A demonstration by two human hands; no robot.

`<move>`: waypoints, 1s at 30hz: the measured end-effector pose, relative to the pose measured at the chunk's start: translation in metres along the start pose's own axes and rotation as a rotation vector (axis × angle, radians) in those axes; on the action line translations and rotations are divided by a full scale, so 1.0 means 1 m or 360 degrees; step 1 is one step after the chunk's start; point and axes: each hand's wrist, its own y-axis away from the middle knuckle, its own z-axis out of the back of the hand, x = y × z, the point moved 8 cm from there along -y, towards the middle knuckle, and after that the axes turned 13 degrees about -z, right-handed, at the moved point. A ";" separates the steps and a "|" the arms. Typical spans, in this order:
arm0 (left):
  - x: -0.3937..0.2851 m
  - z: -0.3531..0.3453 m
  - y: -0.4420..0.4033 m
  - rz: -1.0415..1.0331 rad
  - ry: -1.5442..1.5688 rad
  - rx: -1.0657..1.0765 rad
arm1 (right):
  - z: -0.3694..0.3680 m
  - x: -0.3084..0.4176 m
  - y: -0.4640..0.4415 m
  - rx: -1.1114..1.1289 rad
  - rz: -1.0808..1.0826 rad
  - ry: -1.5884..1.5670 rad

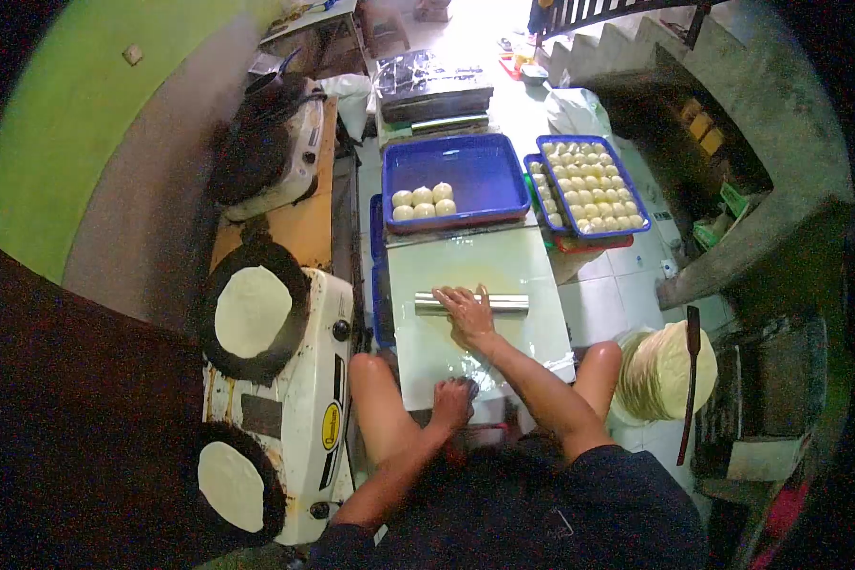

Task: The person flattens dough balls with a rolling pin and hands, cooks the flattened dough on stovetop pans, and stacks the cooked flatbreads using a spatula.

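Note:
My right hand (469,315) lies over the middle of a shiny metal rolling pin (511,303), its fingers curved across the top. The pin rests crosswise on a pale, glossy work board (423,261). A yellowish wet sheen spreads on the board around it; whether thin dough lies under the pin I cannot tell. Close to the board's near edge, my left hand (452,405) is closed, with something dark at its fingertips that I cannot make out. Beyond the board stands a blue tray (484,176) with several round dough balls (424,200) in its near left corner.
On the left, flat dough rounds (254,311) (230,486) lie in dark pans on a white stove (318,408). Another blue tray (648,226), full of dough balls, stands at the right. A stack of flatbreads (657,375) with a dark flat stick (691,380) is by my right knee.

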 end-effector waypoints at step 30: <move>0.069 0.042 -0.141 0.0065 -0.0425 -0.0110 | 0.150 -0.097 -0.013 -0.1045 0.0151 -0.0357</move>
